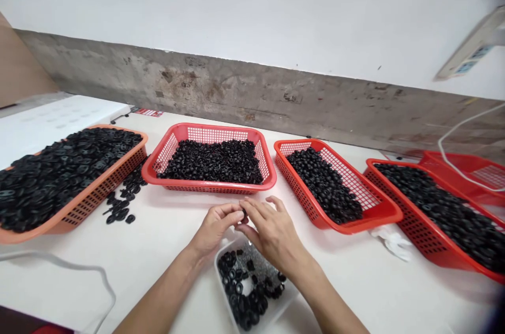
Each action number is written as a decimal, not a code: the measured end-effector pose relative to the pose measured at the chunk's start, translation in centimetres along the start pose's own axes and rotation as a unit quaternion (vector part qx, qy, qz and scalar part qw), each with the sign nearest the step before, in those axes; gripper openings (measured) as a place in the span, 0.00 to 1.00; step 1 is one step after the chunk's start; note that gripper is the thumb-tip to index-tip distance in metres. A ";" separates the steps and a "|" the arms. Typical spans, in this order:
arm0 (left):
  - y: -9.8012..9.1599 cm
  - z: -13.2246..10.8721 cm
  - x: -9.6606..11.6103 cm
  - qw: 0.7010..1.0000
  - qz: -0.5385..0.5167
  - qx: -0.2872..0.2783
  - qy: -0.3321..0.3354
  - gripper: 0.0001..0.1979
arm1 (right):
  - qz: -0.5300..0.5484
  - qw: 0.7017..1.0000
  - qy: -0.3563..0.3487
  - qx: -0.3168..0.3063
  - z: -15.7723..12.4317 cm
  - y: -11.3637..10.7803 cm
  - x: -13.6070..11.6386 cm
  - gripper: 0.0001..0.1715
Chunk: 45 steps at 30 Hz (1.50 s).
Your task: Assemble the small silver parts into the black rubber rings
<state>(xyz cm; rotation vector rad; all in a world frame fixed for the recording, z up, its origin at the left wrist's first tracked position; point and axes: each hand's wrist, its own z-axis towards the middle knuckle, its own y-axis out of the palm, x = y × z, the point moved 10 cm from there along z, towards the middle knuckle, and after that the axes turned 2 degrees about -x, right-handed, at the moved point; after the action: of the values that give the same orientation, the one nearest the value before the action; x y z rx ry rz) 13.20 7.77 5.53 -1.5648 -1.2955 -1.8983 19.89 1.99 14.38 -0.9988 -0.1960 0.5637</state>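
Note:
My left hand (213, 228) and my right hand (274, 229) meet at the fingertips, both closed on a small black part (243, 214). Fingers cover most of this part, so its exact shape is hidden. Directly below is a clear plastic tub (223, 292) holding black ring-shaped pieces (246, 305) and a heap of tiny shiny metallic bits (256, 260). My right wrist passes over the tub's far right side. Beyond my hands stands a red basket (209, 185) filled with small black parts (213, 160).
An orange basket (74, 213) heaped with flat black pieces stands left, loose pieces (120, 208) beside it. Two more red baskets, one nearer (303, 200) and one farther right (426, 229), hold black parts. White crumpled material (394, 243) lies between them. A cable (79, 265) crosses the table's left.

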 end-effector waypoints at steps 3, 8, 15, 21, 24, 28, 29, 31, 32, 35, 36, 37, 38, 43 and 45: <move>0.1 0.0 0.0 1.000 0.003 -0.003 0.006 0.09 | -0.052 0.998 -0.010 0.027 -0.1 0.3 -0.4 0.14; 0.6 -0.1 -0.5 1.000 0.001 -0.026 -0.017 0.12 | -0.030 0.998 -0.006 0.053 -0.3 -0.4 0.1 0.14; 0.3 0.1 -0.4 0.998 0.051 -0.036 0.001 0.14 | -0.036 0.997 -0.022 0.058 -0.3 -0.4 -0.3 0.14; -0.3 0.3 -0.2 0.998 0.067 -0.005 0.013 0.15 | -0.047 0.996 -0.045 0.055 0.0 0.3 -0.7 0.09; 0.2 0.1 -0.1 0.998 0.067 -0.015 0.015 0.14 | -0.046 0.996 -0.059 0.051 0.0 0.3 -0.8 0.06; 0.9 -0.1 -0.3 0.997 0.075 -0.031 0.014 0.14 | -0.057 0.994 -0.084 0.039 -0.3 0.7 -0.9 0.08; 0.9 -0.1 -0.4 0.996 0.078 -0.031 0.014 0.15 | -0.063 0.993 -0.090 0.040 -0.4 0.8 -0.9 0.09; 0.8 0.0 -0.6 0.996 0.086 -0.030 0.013 0.16 | -0.071 0.992 -0.095 0.045 -0.6 1.2 -0.9 0.10; 0.6 0.1 -0.7 0.995 0.092 -0.029 0.010 0.16 | -0.070 0.992 -0.093 0.046 -0.6 1.5 -0.8 0.10; 0.1 0.2 -1.0 0.993 0.118 -0.021 -0.003 0.16 | -0.048 0.995 -0.071 0.048 -0.3 1.4 -0.2 0.09; -0.1 0.2 -0.9 0.992 0.129 -0.014 -0.005 0.16 | -0.037 0.996 -0.064 0.048 -0.1 1.0 0.1 0.08; -0.3 0.2 -0.8 0.990 0.139 -0.005 -0.004 0.17 | -0.025 0.997 -0.056 0.049 0.0 0.3 0.5 0.07; -0.6 0.2 -0.5 0.989 0.148 0.006 -0.002 0.17 | -0.016 0.997 -0.046 0.052 0.1 -0.7 1.0 0.08; -1.2 -0.1 0.5 0.985 0.162 0.055 0.001 0.20 | -0.094 0.984 0.111 0.104 -1.8 -8.7 7.0 0.13; -1.2 -0.1 0.6 0.984 0.164 0.063 0.005 0.19 | -0.152 0.965 0.188 0.097 -3.4 -11.1 9.8 0.19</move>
<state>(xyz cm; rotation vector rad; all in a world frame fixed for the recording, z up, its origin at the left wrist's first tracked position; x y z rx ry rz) 12.03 8.45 5.60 -1.5867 -1.0554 -1.5887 33.51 0.15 20.95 -0.8470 0.0457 0.1038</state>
